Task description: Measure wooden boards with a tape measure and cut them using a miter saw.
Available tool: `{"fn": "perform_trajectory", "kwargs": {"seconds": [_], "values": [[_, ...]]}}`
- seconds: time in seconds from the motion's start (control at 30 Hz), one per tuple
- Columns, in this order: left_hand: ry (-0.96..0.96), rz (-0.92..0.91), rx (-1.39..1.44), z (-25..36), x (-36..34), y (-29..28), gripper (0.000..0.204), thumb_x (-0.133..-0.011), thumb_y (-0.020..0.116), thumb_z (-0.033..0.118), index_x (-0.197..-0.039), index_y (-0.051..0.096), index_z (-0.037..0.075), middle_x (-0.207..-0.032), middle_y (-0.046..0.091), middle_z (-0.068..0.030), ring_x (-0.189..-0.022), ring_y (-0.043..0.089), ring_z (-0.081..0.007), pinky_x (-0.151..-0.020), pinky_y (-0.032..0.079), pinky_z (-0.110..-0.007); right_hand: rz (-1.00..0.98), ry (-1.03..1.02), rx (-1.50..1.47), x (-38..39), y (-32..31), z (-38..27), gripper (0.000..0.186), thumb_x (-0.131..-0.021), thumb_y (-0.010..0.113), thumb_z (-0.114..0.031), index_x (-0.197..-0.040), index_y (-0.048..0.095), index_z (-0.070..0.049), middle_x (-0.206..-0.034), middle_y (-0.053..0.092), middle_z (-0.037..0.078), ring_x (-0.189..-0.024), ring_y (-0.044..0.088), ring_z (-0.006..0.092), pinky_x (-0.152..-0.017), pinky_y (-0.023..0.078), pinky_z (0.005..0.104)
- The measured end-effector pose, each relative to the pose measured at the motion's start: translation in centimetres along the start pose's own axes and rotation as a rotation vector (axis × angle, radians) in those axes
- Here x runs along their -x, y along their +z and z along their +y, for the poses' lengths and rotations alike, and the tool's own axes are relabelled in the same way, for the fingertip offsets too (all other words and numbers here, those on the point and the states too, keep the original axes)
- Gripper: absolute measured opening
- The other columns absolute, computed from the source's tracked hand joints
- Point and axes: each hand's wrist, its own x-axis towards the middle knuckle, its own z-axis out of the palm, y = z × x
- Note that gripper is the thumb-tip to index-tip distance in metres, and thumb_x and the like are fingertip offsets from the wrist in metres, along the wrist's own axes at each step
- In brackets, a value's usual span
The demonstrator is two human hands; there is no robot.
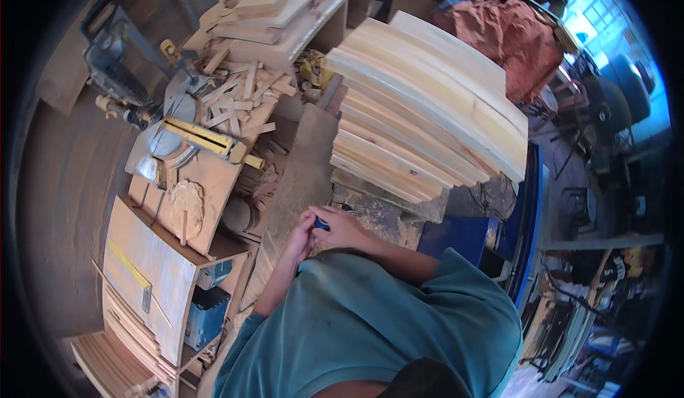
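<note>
My left hand [303,234] and my right hand [338,228] are together in front of my body, both closed around a small blue and dark object [320,224] that is mostly hidden by my fingers. Just beyond them lies a dusty surface with sawdust [377,220], and to their left a long grey-brown board [299,148]. A stack of pale planks [420,99] rests ahead of me, above my hands in the view.
At left stand a mitre saw [178,141], a bench heaped with offcuts [242,95] and a cabinet [153,270] with a square on top. A blue metal frame [531,191] is right of the planks, with a crumpled red tarp [499,42] behind.
</note>
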Motion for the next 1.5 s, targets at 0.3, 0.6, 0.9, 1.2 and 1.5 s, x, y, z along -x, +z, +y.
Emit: {"fn": "perform_trajectory", "kwargs": {"seconds": [0.3, 0.6, 0.9, 1.2, 1.5], "values": [[-0.071, -0.440, -0.543, -3.1, -3.7, 2.1, 0.013, -0.094, 0.066, 0.006, -0.102, 0.057, 0.009, -0.103, 0.063, -0.0002, -0.090, 0.060, -0.0079, -0.077, 0.051, -0.024, 0.007, 0.128, 0.048, 7.4, -5.5, 2.3, 0.056, -0.082, 0.062, -0.027, -0.138, 0.053, -0.023, -0.117, 0.064, 0.015, -0.109, 0.061, 0.0371, -0.092, 0.050, 0.0454], [0.672, -0.272, -0.755, 16.9, -5.3, 16.4, 0.014, -0.091, 0.069, 0.016, -0.092, 0.056, 0.011, -0.094, 0.061, -0.0009, -0.082, 0.054, -0.0086, -0.073, 0.045, -0.024, 0.448, 0.333, 0.128, 18.0, -25.5, -1.9, 0.050, -0.077, 0.066, -0.009, -0.126, 0.066, -0.015, -0.111, 0.068, 0.014, -0.103, 0.066, 0.0308, -0.089, 0.053, 0.0378], [0.857, -0.325, -1.025, 29.8, -20.9, 29.4, 0.018, -0.096, 0.067, 0.023, -0.098, 0.063, 0.005, -0.086, 0.059, 0.0047, -0.079, 0.052, -0.0062, -0.073, 0.042, -0.022, 0.832, 0.411, 0.414, 25.2, -44.8, 5.7, 0.047, -0.066, 0.053, -0.003, -0.110, 0.069, 0.001, -0.105, 0.067, 0.016, -0.105, 0.063, 0.0294, -0.093, 0.047, 0.0330], [1.018, 0.049, -1.367, 29.5, -28.8, 32.3, 0.031, -0.089, 0.071, 0.031, -0.096, 0.067, 0.001, -0.081, 0.067, -0.0054, -0.073, 0.059, -0.0122, -0.068, 0.048, -0.029, 0.873, 0.533, 0.321, 20.8, -48.4, 11.9, 0.045, -0.068, 0.053, -0.006, -0.109, 0.070, 0.000, -0.108, 0.067, 0.015, -0.105, 0.062, 0.0285, -0.094, 0.046, 0.0336], [0.951, 0.199, -1.383, 30.3, -30.9, 31.8, 0.035, -0.085, 0.074, 0.035, -0.094, 0.073, 0.001, -0.078, 0.070, -0.0080, -0.073, 0.063, -0.0166, -0.072, 0.050, -0.033, 0.903, 0.575, 0.465, 18.9, -47.5, 10.7, 0.046, -0.072, 0.053, -0.015, -0.113, 0.072, -0.006, -0.120, 0.067, 0.013, -0.112, 0.063, 0.0317, -0.097, 0.047, 0.0368]]}}
